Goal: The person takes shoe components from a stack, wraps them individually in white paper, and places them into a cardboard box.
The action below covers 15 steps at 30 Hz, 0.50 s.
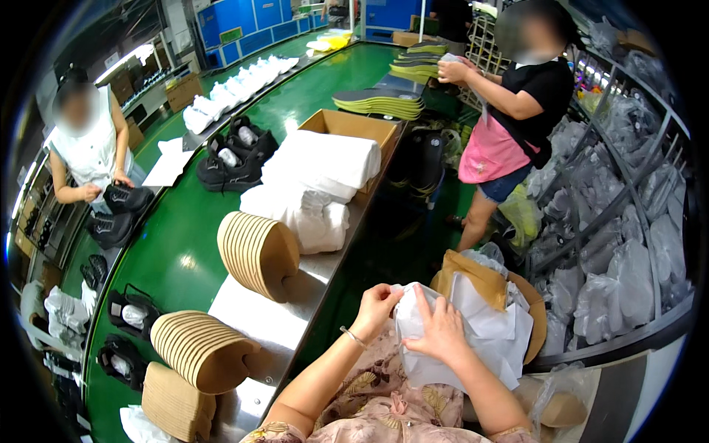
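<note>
White thin sheet (428, 371) is held up btwn L hand (379, 306), thumb + fingertips pinched on its upper L corner, & R hand (441, 331). R hand: half open, fingers spread on sheet face, nearer its mid; loose papers (496, 336) just to R.

Pale pink patterned garment (373, 427) with tan, seemingly fan-shaped prints (432, 404); silvery bangle (353, 337) around the left wrist (362, 330).

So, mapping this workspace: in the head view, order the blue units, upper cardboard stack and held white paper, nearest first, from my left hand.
1. White paper, in the left hand
2. Upper cardboard stack, toward the left
3. Blue units, far upper left
</note>
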Each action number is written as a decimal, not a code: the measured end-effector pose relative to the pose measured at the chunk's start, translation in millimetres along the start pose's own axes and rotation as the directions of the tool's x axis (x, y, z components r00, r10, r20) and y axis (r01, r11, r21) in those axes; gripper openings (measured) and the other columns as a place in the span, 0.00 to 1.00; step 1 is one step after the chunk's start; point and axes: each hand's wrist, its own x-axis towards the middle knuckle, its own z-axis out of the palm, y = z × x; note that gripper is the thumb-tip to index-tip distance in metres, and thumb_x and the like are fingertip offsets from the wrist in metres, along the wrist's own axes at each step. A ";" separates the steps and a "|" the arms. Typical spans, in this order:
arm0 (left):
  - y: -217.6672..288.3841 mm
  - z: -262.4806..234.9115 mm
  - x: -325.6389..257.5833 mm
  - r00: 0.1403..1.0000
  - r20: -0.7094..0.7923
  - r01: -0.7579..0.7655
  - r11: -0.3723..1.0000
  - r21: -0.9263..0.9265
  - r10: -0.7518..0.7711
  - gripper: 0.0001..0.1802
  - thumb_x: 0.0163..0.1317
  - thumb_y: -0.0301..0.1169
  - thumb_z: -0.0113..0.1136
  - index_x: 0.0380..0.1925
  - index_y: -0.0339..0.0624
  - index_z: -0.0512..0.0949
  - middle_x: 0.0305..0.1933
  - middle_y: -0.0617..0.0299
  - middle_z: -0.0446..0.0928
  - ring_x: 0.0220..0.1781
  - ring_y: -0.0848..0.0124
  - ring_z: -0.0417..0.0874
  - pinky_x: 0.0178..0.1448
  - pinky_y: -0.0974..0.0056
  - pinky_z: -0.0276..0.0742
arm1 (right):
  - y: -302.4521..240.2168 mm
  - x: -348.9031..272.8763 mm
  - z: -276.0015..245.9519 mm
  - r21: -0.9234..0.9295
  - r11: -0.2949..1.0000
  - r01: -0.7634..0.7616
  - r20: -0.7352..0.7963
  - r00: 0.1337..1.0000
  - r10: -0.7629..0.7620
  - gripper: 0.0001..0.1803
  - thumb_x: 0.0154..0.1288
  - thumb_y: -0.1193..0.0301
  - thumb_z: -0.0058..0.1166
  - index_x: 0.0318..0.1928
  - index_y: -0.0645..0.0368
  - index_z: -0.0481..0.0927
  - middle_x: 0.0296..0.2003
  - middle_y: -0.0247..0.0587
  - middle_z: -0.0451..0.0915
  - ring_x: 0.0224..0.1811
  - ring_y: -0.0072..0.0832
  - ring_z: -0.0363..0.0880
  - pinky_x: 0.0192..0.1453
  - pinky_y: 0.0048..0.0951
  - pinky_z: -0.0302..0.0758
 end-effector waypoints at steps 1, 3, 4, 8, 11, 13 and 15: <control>-6.4 -0.2 3.5 0.996 -0.087 -0.023 0.995 0.095 0.031 0.10 0.57 0.29 0.59 0.35 0.32 0.76 0.27 0.59 0.77 0.30 0.76 0.77 0.33 0.69 0.74 | 1.1 2.3 1.2 0.010 1.000 -0.011 0.006 1.000 0.011 0.62 0.33 0.53 0.68 0.70 0.47 0.45 0.42 0.53 0.63 0.46 0.51 0.68 0.51 0.47 0.66; -4.7 5.3 -4.4 0.777 -0.304 -0.415 0.811 0.412 0.551 0.09 0.59 0.28 0.56 0.37 0.34 0.76 0.28 0.55 0.77 0.28 0.70 0.79 0.33 0.68 0.75 | 12.5 7.8 -0.3 -0.025 0.996 -0.084 -0.088 0.993 0.081 0.64 0.33 0.53 0.68 0.70 0.47 0.42 0.42 0.53 0.63 0.44 0.51 0.68 0.50 0.46 0.66; 5.3 9.8 -20.0 0.799 -0.250 -0.444 0.817 0.368 0.546 0.09 0.61 0.27 0.55 0.39 0.34 0.75 0.28 0.57 0.77 0.29 0.73 0.79 0.32 0.70 0.75 | 20.1 11.8 -1.9 -0.040 0.990 -0.137 -0.134 0.982 0.130 0.64 0.33 0.53 0.68 0.70 0.47 0.42 0.42 0.53 0.63 0.44 0.51 0.68 0.50 0.46 0.66; 16.4 40.2 -91.2 0.886 0.107 -0.464 0.864 0.195 0.451 0.14 0.65 0.26 0.50 0.49 0.34 0.70 0.38 0.57 0.77 0.35 0.76 0.80 0.33 0.73 0.76 | 22.7 24.5 -15.6 0.019 0.976 -0.218 -0.331 0.919 0.212 0.62 0.36 0.54 0.68 0.70 0.47 0.42 0.40 0.53 0.63 0.40 0.50 0.68 0.45 0.47 0.67; -1.0 55.5 -86.5 0.866 0.124 -0.499 0.820 0.280 0.484 0.23 0.67 0.28 0.46 0.59 0.30 0.60 0.56 0.48 0.69 0.57 0.62 0.72 0.58 0.64 0.68 | 8.5 32.0 -20.5 0.013 0.957 -0.291 -0.410 0.871 0.270 0.62 0.38 0.53 0.68 0.70 0.48 0.42 0.40 0.53 0.62 0.39 0.52 0.67 0.44 0.49 0.67; 4.7 52.7 -81.2 0.821 0.133 -0.571 0.790 0.222 0.556 0.27 0.68 0.30 0.44 0.64 0.29 0.52 0.62 0.45 0.63 0.64 0.60 0.64 0.66 0.62 0.57 | 0.3 37.1 -19.7 0.091 0.937 -0.338 -0.389 0.854 0.346 0.64 0.36 0.54 0.69 0.70 0.51 0.40 0.40 0.56 0.63 0.41 0.54 0.67 0.46 0.47 0.68; -1.3 48.9 -68.8 0.841 0.133 -0.540 0.831 0.135 0.525 0.32 0.69 0.33 0.40 0.67 0.32 0.41 0.67 0.47 0.54 0.68 0.61 0.58 0.68 0.63 0.55 | -4.2 39.4 -18.6 0.147 0.940 -0.307 -0.415 0.844 0.340 0.61 0.39 0.52 0.67 0.70 0.49 0.42 0.40 0.56 0.62 0.39 0.54 0.67 0.44 0.51 0.67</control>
